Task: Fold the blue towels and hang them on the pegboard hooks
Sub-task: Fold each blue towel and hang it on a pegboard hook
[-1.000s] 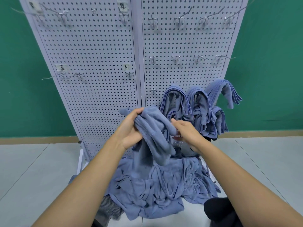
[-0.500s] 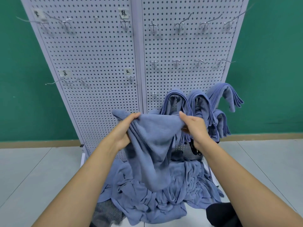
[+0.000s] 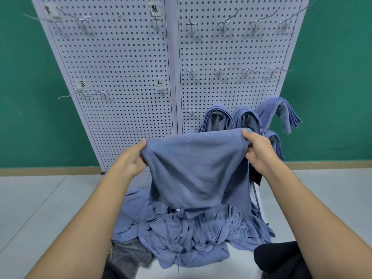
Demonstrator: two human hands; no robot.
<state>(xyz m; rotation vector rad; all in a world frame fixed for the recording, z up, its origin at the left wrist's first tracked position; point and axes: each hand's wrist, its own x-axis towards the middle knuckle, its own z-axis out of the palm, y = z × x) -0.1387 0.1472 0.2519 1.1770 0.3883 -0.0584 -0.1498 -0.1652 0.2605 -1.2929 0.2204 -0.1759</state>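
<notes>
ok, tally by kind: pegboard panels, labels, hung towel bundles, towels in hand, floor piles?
Panels: 2
Labels: 4
Hung bundles: 4
Held towel: 1
Floor pile: 1
Total: 12

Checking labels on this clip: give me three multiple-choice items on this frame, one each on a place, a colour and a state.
1. Where on the pegboard are the hung towels?
A) upper left B) lower right C) top centre
2. What colour is the wall behind it?
A) yellow B) red C) green
3. How is the held towel held?
A) spread between the left hand and the right hand, each gripping a top corner B) balled in one hand C) draped over a forearm

Answers: 1 B, they hang at the board's lower right; 2 C, green shows on both sides; 3 A, its top edge runs from hand to hand.
</notes>
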